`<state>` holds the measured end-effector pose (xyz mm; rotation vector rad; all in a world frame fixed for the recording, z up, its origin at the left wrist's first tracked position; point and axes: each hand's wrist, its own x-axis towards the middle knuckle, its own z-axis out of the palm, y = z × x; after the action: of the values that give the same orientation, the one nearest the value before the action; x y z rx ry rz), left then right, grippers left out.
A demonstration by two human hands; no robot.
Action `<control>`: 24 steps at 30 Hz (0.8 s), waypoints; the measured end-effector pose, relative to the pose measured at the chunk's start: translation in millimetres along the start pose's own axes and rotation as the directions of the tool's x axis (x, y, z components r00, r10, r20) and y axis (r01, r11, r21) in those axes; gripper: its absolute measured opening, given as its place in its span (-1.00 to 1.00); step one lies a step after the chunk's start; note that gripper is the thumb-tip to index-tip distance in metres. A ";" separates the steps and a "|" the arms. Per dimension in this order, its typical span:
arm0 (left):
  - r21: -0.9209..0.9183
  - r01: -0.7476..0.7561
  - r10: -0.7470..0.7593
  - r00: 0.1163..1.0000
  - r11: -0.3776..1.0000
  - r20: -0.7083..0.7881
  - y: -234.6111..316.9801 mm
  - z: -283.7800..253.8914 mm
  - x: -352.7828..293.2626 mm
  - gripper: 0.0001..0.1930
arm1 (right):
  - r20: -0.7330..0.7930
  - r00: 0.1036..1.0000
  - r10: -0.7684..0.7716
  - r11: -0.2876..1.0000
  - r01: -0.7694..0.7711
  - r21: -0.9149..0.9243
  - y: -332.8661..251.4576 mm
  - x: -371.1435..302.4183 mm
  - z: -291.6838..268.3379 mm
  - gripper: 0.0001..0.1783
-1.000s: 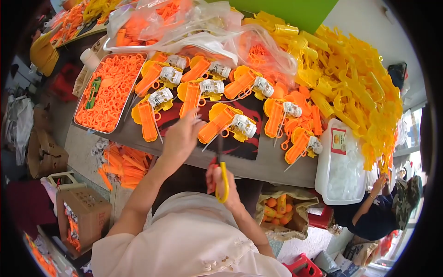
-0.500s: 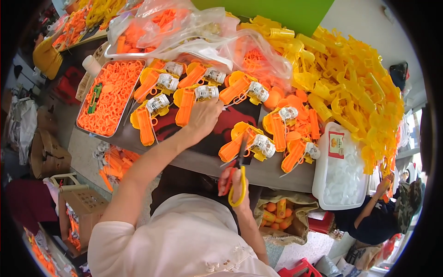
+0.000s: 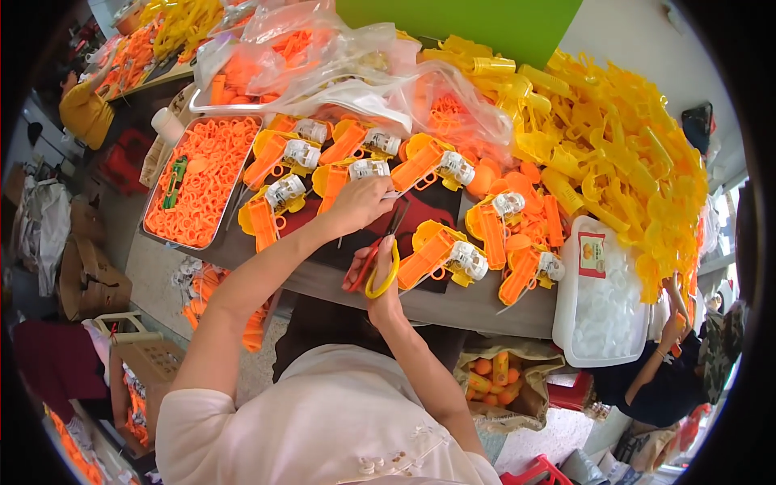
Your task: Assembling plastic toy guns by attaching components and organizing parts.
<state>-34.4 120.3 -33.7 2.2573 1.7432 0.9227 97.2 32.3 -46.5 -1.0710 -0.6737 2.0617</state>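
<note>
My left hand (image 3: pixel 361 202) is closed at the fingertips on a thin pale strip (image 3: pixel 394 194), beside an orange, yellow and white plastic toy assembly (image 3: pixel 369 169) that it partly hides. My right hand (image 3: pixel 384 303) grips scissors (image 3: pixel 372 273) with red and yellow handles. Their dark blades point up, slightly parted, just below the left fingertips. Several similar assemblies lie around: one (image 3: pixel 440 252) is right of the scissors, another (image 3: pixel 275 210) is left of my left hand. Thin tails stick out from some of them.
A metal tray of orange rings (image 3: pixel 212 194) holds a green tool (image 3: pixel 174 182). Yellow plastic parts (image 3: pixel 614 153) are heaped at right, behind a white tub of clear pieces (image 3: pixel 606 323). Plastic bags (image 3: pixel 339 65) lie at the back. Other people work at far left and right.
My right hand has brought the scissors up and to the left, close to my left fingertips. The left hand stays by the same assembly; the whole view has shifted slightly.
</note>
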 end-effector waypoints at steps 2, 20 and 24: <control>-0.183 0.213 -0.171 0.960 0.960 0.221 0.0 -6.6 4.7 -0.73 | -0.007 1.000 -0.014 1.000 0.013 -0.013 0.9 7.6 2.6 -0.25; -0.090 0.146 -0.141 0.988 0.985 0.055 4.8 2.8 -8.5 -0.76 | -0.039 0.998 -0.041 0.993 0.036 -0.111 -0.5 16.5 0.4 -0.28; 0.078 0.141 -0.126 0.978 0.987 -0.168 -4.9 -8.3 -13.5 -0.84 | -0.026 0.995 -0.093 0.993 0.091 -0.077 -2.4 2.1 5.6 -0.31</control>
<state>-44.9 107.4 -34.5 2.1379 2.0152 1.0463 92.5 34.7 -42.9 -1.0907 -0.7770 1.9516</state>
